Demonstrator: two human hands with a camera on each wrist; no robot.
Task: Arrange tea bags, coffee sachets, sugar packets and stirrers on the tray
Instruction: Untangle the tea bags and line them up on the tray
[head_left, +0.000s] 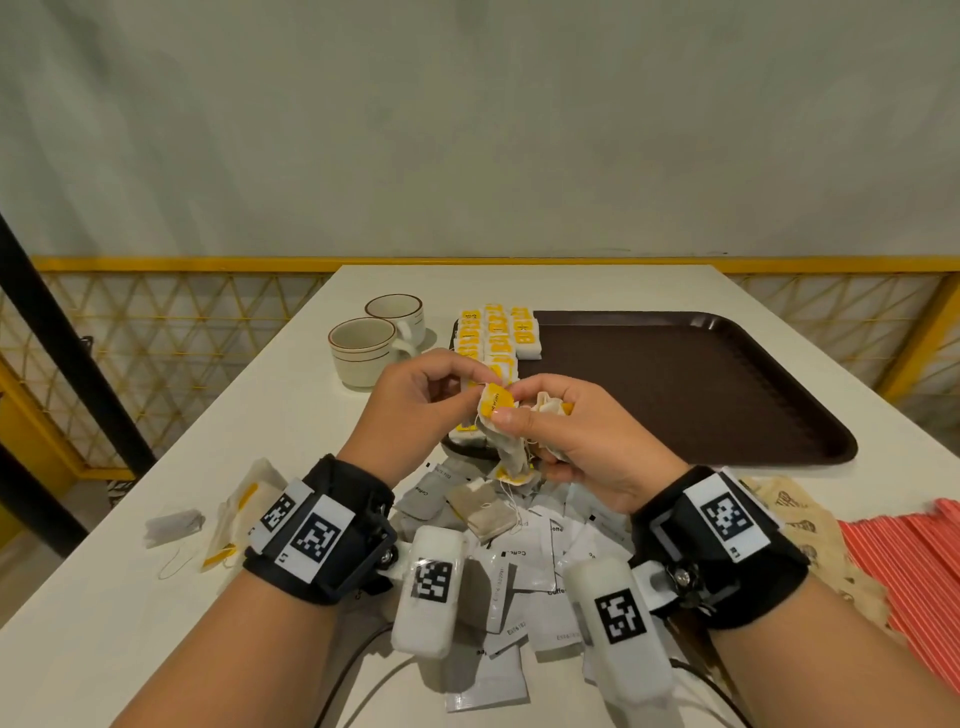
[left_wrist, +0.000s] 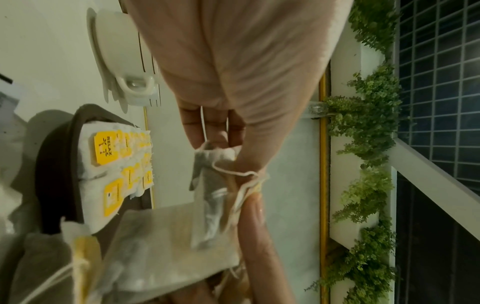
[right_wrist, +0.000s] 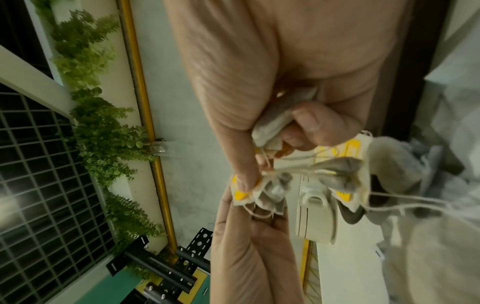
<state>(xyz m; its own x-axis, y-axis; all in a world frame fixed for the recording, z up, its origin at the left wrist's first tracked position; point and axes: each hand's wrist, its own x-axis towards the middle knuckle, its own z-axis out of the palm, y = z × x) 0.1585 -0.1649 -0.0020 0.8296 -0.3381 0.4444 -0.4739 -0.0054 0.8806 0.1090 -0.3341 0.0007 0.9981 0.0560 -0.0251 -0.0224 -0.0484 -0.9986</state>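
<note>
Fingers (head_left: 470, 370) of my left hand (head_left: 415, 400) pinch a tea bag (head_left: 497, 404) at frame centre | right hand (head_left: 582, 441) clutches a tangled bunch of tea bags (head_left: 550, 408) | step: teasing one bag free, I judge | next: lay it beside the tea bag rows (head_left: 493, 332) on the tray (head_left: 701, 384), upper centre | sachets (head_left: 524, 566) wait, lower centre.

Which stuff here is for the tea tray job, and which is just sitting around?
For the job: brown tray, tea bags in both hands, tea bags already on the tray, coffee sachets, red striped stirrers.

Just lying about: two cups, cable.
</note>
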